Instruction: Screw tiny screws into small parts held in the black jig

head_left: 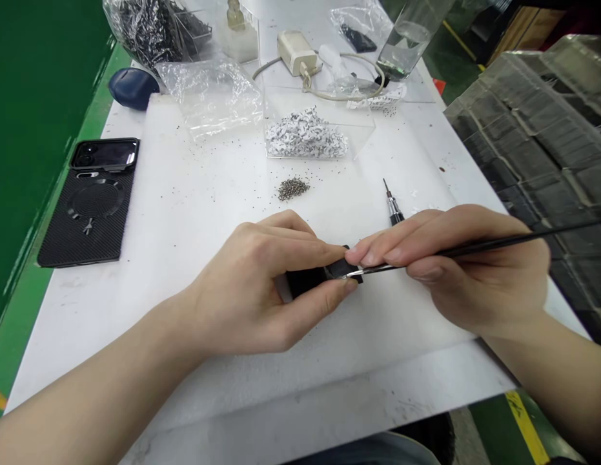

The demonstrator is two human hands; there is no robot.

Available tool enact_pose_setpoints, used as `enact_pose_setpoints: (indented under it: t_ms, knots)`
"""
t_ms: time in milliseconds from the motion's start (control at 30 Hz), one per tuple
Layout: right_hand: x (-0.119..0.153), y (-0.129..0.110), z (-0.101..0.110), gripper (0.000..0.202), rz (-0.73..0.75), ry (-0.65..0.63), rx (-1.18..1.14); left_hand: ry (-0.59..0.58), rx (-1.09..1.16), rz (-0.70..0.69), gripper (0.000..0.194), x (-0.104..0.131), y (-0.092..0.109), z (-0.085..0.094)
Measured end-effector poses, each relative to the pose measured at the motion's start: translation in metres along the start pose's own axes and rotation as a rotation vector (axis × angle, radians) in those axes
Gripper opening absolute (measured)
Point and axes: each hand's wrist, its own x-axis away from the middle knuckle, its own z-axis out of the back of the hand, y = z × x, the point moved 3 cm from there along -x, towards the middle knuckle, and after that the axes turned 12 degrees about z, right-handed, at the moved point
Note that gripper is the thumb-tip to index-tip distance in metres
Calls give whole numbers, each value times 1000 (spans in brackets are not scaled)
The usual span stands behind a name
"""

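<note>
Between the thumb and fingers of my left hand (252,284) is a small black part (305,283), mostly covered by the fingers. My right hand (484,278) grips a slim paintbrush (469,248) with a long black handle and a silvery front end. Its tip meets the black part near my left thumb, and my right fingertips touch the part's far edge. Just beyond the right hand lies a precision screwdriver (394,208), its handle partly hidden. A small heap of tiny metal screws (294,188) rests on the white foam sheet (203,213) ahead of my hands.
A clear tray (361,139) holds small white pieces (307,134). Behind it are a charger (296,53) with a cable and plastic bags (213,97). A phone in a black case (94,210) lies left, below a dark blue object (133,88). Stacked clear boxes (537,142) stand right.
</note>
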Motion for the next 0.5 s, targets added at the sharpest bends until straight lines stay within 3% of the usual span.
enact_pose_setpoints:
  t_ms: [500]
  knots:
    - [2,3,0,22,16,-8,-70,-10,-11,30,11,-1,1,2]
